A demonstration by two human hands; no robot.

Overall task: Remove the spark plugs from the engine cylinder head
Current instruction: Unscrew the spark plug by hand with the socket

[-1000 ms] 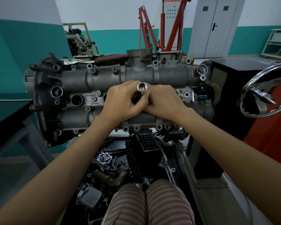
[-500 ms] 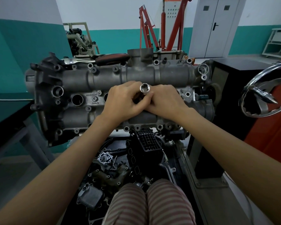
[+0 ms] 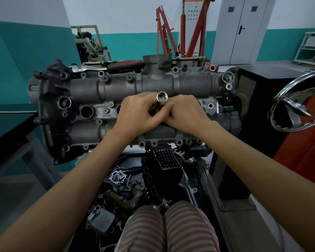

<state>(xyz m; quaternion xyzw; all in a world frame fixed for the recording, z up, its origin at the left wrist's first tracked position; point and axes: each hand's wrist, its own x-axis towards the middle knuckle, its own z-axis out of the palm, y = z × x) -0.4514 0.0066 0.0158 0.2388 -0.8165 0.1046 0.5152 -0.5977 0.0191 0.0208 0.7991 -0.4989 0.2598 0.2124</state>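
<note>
**Hands on a socket at the centre of the cylinder head**

Hands meet at mid-frame over the engine cylinder head (image 3: 116,91), a grey casting lying crosswise on its stand. Left hand (image 3: 136,115) enters from 7 o'clock and right hand (image 3: 186,113) from 5 o'clock; their fingers curl inward and touch around the shaft of a chrome socket (image 3: 162,96), which stands upright between them with its open hexagonal mouth facing the camera. Both hands grip the socket; its lower end and whatever it sits on are hidden by the fingers, so no spark plug can be seen.

At 9 o'clock from the hands, an open plug well (image 3: 86,112) shows as a dark round bore in the valley of the head; a second bore lies just beside the left knuckles, partly covered.

At 11 o'clock, on the far upper edge of the head, a ratchet (image 3: 116,67) with a dark red-and-black handle and a chrome neck lies flat, well apart from both hands.

At 3 o'clock, a chrome handwheel (image 3: 298,104) stands by the stand's black column. At 12 o'clock, in the background, a red engine hoist (image 3: 182,30) stands before a grey double door (image 3: 244,30).

At 6 o'clock, below the head, loose engine parts (image 3: 135,188) lie in a dark heap, among them a black gridded plastic housing. Striped trouser knees (image 3: 167,228) fill the bottom edge.
</note>
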